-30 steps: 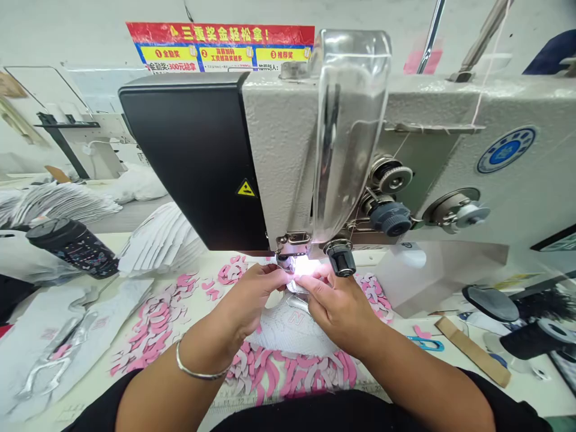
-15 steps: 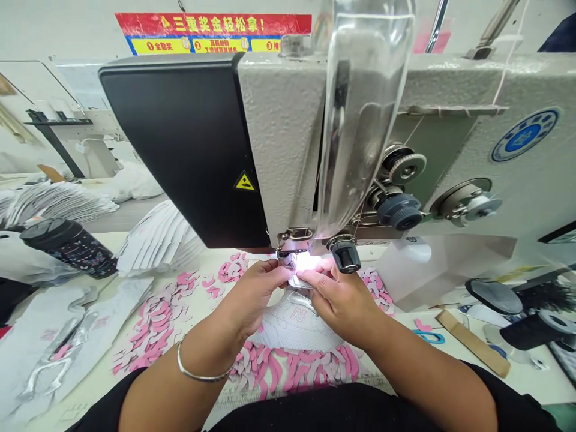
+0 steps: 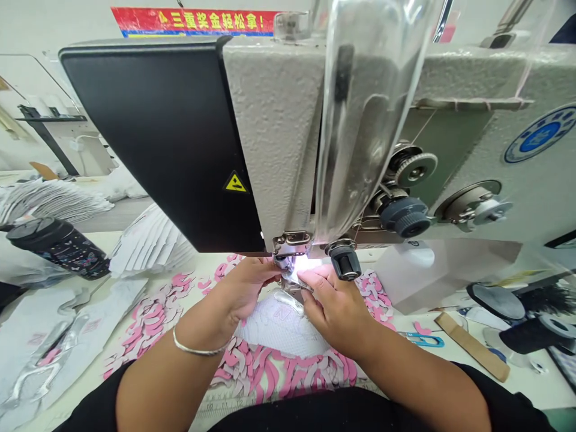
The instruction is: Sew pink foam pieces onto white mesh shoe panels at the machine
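Observation:
A white shoe upper piece (image 3: 279, 324) with silver trim lies under the presser foot (image 3: 288, 259) of a grey sewing machine (image 3: 279, 138). My left hand (image 3: 243, 289) pinches the piece's edge just left of the lit needle area, a silver bangle on its wrist. My right hand (image 3: 335, 301) presses and pinches the same piece from the right, fingertips close to the foot. Both hands are closed on the fabric, almost touching each other.
Pink and white crescent cut pieces (image 3: 288, 372) lie scattered around the work. Stacks of white cut parts (image 3: 148, 240) and a black bottle (image 3: 58, 246) sit at left. Blue snips (image 3: 423, 340), a brown strip (image 3: 472, 347) and black spools (image 3: 531, 330) are at right.
My head has moved closer to the machine, so it fills more of the view. Both hands stay pinched on the shoe piece at the presser foot, shifted slightly.

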### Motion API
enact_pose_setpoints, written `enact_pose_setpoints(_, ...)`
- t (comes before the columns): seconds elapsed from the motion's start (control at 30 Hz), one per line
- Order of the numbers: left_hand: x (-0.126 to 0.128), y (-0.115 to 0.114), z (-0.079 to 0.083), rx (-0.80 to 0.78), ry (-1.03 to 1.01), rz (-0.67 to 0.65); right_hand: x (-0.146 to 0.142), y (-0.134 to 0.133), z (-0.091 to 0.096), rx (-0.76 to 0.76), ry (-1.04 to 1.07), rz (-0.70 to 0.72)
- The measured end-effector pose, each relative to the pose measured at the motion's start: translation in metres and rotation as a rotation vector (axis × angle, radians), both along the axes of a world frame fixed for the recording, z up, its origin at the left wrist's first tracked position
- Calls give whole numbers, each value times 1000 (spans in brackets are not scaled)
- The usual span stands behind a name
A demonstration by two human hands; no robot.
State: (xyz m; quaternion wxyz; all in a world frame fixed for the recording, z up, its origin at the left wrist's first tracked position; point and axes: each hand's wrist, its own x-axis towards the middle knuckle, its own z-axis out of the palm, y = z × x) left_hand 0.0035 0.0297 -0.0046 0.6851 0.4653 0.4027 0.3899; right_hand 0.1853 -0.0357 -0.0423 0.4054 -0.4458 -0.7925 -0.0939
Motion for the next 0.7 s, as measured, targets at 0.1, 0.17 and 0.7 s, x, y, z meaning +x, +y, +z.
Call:
enact_pose_setpoints(0.1, -3, 8, -5, -37, -48, -45, -1, 1, 1, 31, 5, -11)
enact_pose_setpoints(0.17, -4, 10, -7, -55, -60, -77, -1, 1, 2, 33, 2, -13)
enact_pose_setpoints(0.7, -55, -37, 16, 329, 694, -231, 7, 0, 29, -139, -69, -27)
